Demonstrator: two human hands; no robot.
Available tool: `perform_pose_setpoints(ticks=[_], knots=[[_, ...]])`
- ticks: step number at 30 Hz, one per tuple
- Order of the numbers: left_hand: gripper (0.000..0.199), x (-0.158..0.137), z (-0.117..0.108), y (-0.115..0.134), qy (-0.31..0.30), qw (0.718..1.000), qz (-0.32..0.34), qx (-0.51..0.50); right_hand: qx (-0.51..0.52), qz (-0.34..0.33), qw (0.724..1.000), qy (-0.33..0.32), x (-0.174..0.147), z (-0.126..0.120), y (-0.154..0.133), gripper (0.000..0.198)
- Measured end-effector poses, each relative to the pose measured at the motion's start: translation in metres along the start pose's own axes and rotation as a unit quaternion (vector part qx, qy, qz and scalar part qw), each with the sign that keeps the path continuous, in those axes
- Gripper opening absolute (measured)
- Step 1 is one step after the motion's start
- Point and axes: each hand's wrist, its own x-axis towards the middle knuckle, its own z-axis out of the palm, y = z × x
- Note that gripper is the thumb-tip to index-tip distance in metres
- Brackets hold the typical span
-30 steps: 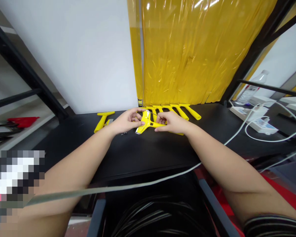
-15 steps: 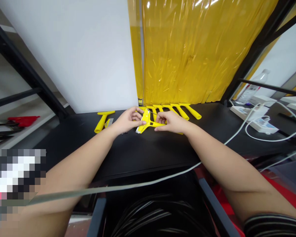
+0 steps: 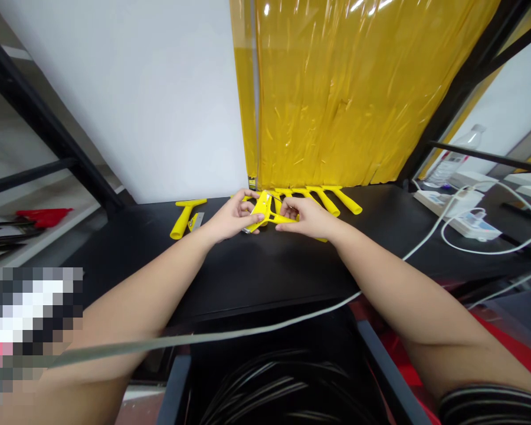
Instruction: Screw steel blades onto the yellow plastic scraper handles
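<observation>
My left hand (image 3: pixel 232 218) is closed on the head of a yellow scraper (image 3: pixel 262 205), thumb on its near face. A metallic edge shows at the head's lower left. My right hand (image 3: pixel 307 216) is closed around the scraper's handle, which points right into the palm. From its fingers a thin dark rod (image 3: pixel 276 196) reaches toward the head; its kind is too small to tell. Left of my hands lie another yellow T-shaped handle (image 3: pixel 183 219) and a small yellow piece with a metal blade (image 3: pixel 196 221). Behind my right hand several yellow handles (image 3: pixel 347 200) lie in a row.
A black table (image 3: pixel 256 271) bears everything. White panel (image 3: pixel 137 88) and yellow plastic curtain (image 3: pixel 358 94) stand behind. A white power strip (image 3: pixel 458 215) and plastic bottle (image 3: pixel 458 156) are at right. One pale cable (image 3: pixel 256 328) crosses before the table, over my left forearm.
The scraper head has shifted slightly up and right, tilting a little in my hands. Both hands keep their hold.
</observation>
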Motion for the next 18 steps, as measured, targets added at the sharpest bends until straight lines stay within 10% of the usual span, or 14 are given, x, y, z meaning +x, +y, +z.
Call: perform_pose_setpoints(ticks=[18], knots=[[0.058, -0.001, 0.009, 0.003, -0.023, 0.999, 0.023, 0.003, 0.011, 0.016, 0.999, 0.029, 0.002, 0.011, -0.001, 0.037]])
